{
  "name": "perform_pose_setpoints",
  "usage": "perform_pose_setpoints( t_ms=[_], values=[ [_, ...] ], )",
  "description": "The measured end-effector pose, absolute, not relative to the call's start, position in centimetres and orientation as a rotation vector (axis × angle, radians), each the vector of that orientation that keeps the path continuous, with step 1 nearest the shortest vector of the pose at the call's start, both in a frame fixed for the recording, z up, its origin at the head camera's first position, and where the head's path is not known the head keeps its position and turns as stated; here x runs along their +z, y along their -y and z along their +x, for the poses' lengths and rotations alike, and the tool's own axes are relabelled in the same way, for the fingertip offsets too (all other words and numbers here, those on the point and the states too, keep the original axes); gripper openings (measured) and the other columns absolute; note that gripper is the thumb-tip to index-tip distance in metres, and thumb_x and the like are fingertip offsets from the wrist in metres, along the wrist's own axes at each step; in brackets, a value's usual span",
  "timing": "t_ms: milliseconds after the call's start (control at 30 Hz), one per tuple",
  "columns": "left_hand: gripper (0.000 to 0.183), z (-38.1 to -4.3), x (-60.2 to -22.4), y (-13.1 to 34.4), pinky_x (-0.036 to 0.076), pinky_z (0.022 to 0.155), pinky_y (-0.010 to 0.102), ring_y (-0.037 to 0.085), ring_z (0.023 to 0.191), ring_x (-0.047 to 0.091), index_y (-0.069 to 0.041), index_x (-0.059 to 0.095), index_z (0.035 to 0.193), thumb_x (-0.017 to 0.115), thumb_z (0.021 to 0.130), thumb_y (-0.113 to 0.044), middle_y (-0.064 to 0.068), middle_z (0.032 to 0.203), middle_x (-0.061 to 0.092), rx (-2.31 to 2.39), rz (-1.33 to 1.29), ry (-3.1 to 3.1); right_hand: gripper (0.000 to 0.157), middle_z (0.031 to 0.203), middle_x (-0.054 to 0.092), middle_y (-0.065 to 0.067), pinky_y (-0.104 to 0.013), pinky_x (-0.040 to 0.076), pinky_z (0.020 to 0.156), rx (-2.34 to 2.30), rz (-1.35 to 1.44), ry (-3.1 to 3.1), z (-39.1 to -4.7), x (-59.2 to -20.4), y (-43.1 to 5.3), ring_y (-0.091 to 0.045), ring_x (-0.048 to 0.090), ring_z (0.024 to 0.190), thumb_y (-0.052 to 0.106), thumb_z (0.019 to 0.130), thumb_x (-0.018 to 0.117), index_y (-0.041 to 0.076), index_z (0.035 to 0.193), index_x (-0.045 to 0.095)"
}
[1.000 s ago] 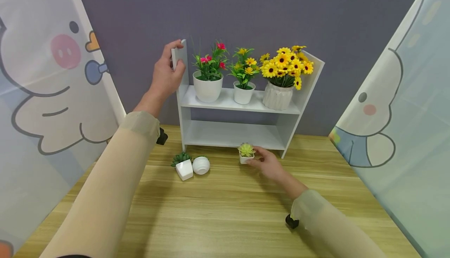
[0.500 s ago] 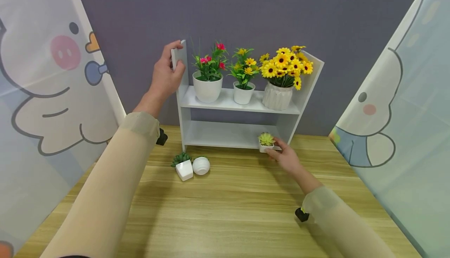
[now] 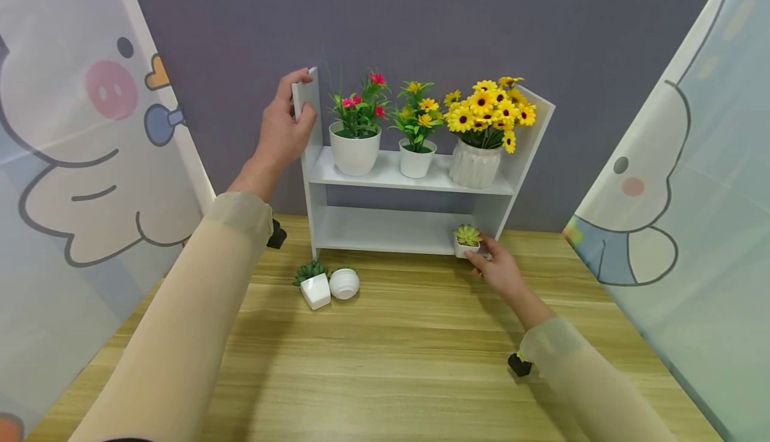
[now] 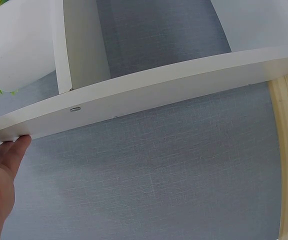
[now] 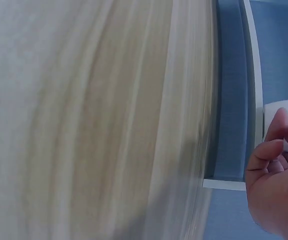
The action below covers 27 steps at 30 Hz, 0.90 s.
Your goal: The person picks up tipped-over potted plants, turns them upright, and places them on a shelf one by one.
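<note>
Right hand [image 3: 498, 269] low at the front, I grasp a small white square pot holding a pale-green succulent [image 3: 467, 240], fingers and thumb pinching its sides. It is at the right end of the lower board of a white two-tier shelf unit [image 3: 391, 228], by the front edge; I cannot tell whether its base rests fully on the board. With my left hand [image 3: 281, 128] raised, I grip the upper part of the unit's flat left side panel [image 3: 309, 97]. On the upper board, left to right, stand a smooth white pot of red flowers [image 3: 356, 151], a smaller white pot of orange-yellow flowers [image 3: 416, 161] and a ribbed whitish pot of yellow daisy-like flowers [image 3: 476, 164]. On the wood-grain table [image 3: 361, 362], near the unit's left front, a white angular pot with a dark-green succulent [image 3: 315, 290] lies tipped beside a round white pot [image 3: 344, 284], also on its side.
</note>
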<state>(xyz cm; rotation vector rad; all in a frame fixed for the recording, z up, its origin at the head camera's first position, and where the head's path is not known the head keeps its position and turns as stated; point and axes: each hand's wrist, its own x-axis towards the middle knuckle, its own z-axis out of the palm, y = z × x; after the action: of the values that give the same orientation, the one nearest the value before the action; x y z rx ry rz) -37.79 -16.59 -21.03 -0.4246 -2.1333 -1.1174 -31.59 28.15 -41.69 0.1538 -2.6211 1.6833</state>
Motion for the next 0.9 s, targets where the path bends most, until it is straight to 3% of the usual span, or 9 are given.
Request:
perform_pose_setpoints(
  t_ms=[267, 533, 900],
  values=[
    [0.052, -37.8, -21.0, 16.6, 0.043, 0.074, 0.034, 0.029, 0.091, 0.058, -0.025, 0.042, 0.164, 0.043, 0.112, -0.021, 0.022, 0.143, 0.066, -1.104, -0.422, 2.132, 0.069, 0.161, 0.046, -0.039, -0.027, 0.057, 0.062, 1.602, 0.096, 2.599, -31.9, -41.8, -27.5, -0.005, 0.060, 0.056, 0.017, 0.114, 0.059, -0.006, 0.170, 0.026],
    [0.052, -37.8, -21.1, 16.6, 0.041, 0.071, 0.034, 0.027, 0.084, 0.054, -0.025, 0.042, 0.164, 0.042, 0.112, -0.021, 0.022, 0.129, 0.067, -1.092, -0.421, 2.134, 0.066, 0.165, 0.042, -0.038, -0.024, 0.054, 0.058, 1.584, 0.063, 2.585, -32.1, -41.6, -26.9, -0.006, 0.063, 0.057, 0.012, 0.115, 0.052, -0.005, 0.172, 0.023],
    [0.052, -37.7, -21.0, 16.6, 0.044, 0.076, 0.035, 0.030, 0.096, 0.060, -0.027, 0.041, 0.164, 0.043, 0.112, -0.022, 0.022, 0.145, 0.065, -1.117, -0.412, 2.145, 0.068, 0.170, 0.038, -0.034, -0.024, 0.049, 0.051, 1.603, 0.014, 2.596, -32.2, -41.6, -26.7, -0.003, 0.064, 0.057, 0.013, 0.116, 0.049, -0.005, 0.173, 0.015]
  ],
)
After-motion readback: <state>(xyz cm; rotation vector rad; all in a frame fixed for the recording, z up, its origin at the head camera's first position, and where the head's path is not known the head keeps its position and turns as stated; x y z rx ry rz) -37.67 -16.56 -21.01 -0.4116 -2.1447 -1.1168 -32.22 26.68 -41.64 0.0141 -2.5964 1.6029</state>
